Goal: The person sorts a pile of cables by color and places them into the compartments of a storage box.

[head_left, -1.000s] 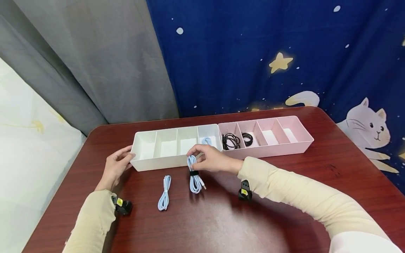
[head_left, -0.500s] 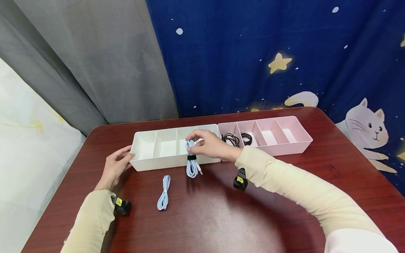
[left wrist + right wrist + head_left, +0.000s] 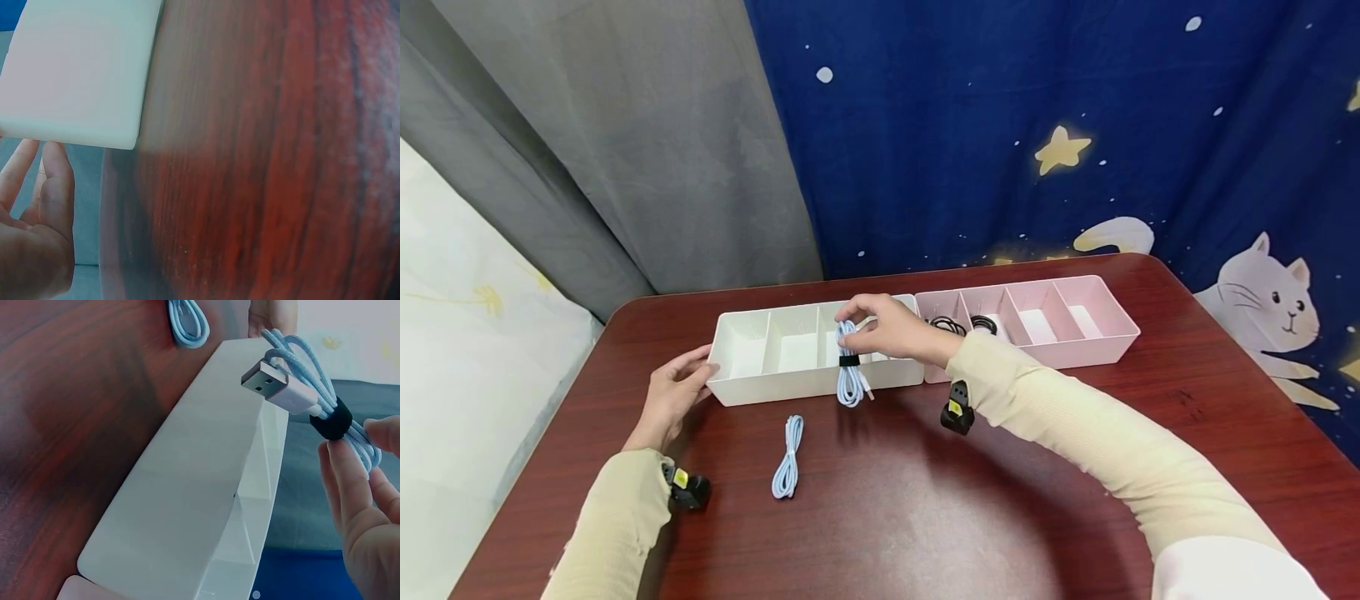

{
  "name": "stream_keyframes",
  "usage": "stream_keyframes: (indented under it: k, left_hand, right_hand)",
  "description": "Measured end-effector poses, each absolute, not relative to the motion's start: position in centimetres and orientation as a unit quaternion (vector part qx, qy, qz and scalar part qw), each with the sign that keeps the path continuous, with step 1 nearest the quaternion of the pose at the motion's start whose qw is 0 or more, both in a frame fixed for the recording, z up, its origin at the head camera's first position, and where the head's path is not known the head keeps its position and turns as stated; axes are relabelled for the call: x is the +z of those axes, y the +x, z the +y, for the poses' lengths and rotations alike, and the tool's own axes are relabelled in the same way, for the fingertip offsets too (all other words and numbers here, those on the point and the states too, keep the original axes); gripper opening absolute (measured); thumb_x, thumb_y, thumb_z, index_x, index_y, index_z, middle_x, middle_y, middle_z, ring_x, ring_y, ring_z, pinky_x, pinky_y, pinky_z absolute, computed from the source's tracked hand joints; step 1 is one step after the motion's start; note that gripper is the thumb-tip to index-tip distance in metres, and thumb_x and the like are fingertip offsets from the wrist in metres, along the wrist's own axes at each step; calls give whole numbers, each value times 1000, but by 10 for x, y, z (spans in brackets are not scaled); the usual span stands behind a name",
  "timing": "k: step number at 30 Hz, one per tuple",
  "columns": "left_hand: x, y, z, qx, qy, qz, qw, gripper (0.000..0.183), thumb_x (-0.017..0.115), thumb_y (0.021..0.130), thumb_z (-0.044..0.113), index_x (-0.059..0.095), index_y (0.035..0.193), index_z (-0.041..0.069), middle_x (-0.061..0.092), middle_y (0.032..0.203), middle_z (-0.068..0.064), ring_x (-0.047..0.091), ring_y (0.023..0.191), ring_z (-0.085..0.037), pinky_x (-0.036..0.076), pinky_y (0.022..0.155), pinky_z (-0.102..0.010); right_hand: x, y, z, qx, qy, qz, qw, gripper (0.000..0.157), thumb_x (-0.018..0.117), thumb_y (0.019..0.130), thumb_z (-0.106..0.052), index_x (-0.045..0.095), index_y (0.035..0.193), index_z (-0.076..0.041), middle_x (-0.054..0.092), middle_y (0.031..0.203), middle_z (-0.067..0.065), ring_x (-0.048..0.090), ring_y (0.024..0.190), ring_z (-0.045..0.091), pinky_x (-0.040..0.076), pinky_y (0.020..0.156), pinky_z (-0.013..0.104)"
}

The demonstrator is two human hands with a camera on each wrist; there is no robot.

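A light-blue USB cable, coiled and bound with a black strap, is pinched near its upper end by my right hand. It hangs before the white divided box, its top over the front rim. In the right wrist view the USB plug sticks out beside the strap. My left hand touches the left end of the white box with fairly straight fingers. A second light-blue coiled cable lies on the table in front of the box. My right hand hides part of the box's right compartments.
A pink divided box stands end to end with the white one. Black coiled cables lie in its left compartments, partly behind my right arm. The brown table extends in front; blue and grey curtains hang behind.
My right hand has moved away from me and slightly left, carrying the strapped cable from in front of the white box up to its front rim. The left hand has stayed in place.
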State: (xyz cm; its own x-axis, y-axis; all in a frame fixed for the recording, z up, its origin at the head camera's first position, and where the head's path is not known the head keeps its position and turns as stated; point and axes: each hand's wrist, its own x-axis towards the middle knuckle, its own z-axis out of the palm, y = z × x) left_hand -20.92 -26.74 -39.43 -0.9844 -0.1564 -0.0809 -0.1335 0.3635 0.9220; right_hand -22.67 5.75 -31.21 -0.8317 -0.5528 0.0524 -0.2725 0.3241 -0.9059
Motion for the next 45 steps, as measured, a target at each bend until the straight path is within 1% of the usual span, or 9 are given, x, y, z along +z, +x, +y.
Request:
stream_keyframes:
  k: [7, 17, 25, 32, 39, 45]
  left_hand:
    - [-394, -210, -268, -559, 86, -825, 6, 52, 58, 85, 27, 43, 131, 7, 52, 90, 13, 53, 77, 4, 48, 65, -16]
    - [-394, -209, -269, -563, 92, -821, 4, 52, 58, 85, 27, 43, 131, 8, 52, 91, 13, 53, 77, 4, 48, 65, -16]
    - [-393, -207, -269, -563, 104, -820, 6, 51, 57, 85, 26, 44, 131, 8, 51, 93, 11, 53, 78, 3, 47, 65, -15]
    - [-392, -208, -264, -563, 103, -820, 4, 51, 57, 85, 28, 44, 131, 9, 51, 96, 8, 53, 79, 2, 47, 67, -16]
    - [-393, -208, -265, -563, 109, -820, 1, 51, 57, 85, 28, 44, 131, 9, 51, 100, 5, 52, 80, 2, 47, 67, -16]
    - [-393, -209, -266, -561, 109, -820, -1, 51, 58, 85, 28, 44, 131, 10, 51, 98, 7, 53, 79, 2, 47, 66, -16]
  right_hand:
    - [-310, -236, 54, -522, -251, 802, 143, 30, 63, 78, -5, 56, 108, -2, 54, 100, 10, 61, 85, 19, 50, 70, 26]
    - [-309, -247, 52, -521, -227, 814, 123, 29, 65, 78, -6, 57, 106, -2, 53, 99, 9, 59, 87, 20, 49, 70, 26]
    - [-311, -254, 49, -523, -209, 818, 116, 34, 65, 79, -8, 56, 110, 0, 54, 102, 10, 57, 91, 21, 49, 71, 26]
    - [-310, -258, 51, -526, -202, 819, 105, 29, 65, 78, -7, 57, 106, -3, 54, 100, 10, 57, 90, 20, 49, 70, 26]
    - [-311, -261, 49, -513, -210, 827, 97, 29, 65, 79, -9, 58, 106, -4, 55, 100, 9, 57, 89, 18, 48, 71, 26]
    - [-310, -264, 46, -512, -206, 828, 99, 28, 64, 80, -9, 57, 107, -5, 54, 100, 9, 57, 88, 18, 48, 71, 26]
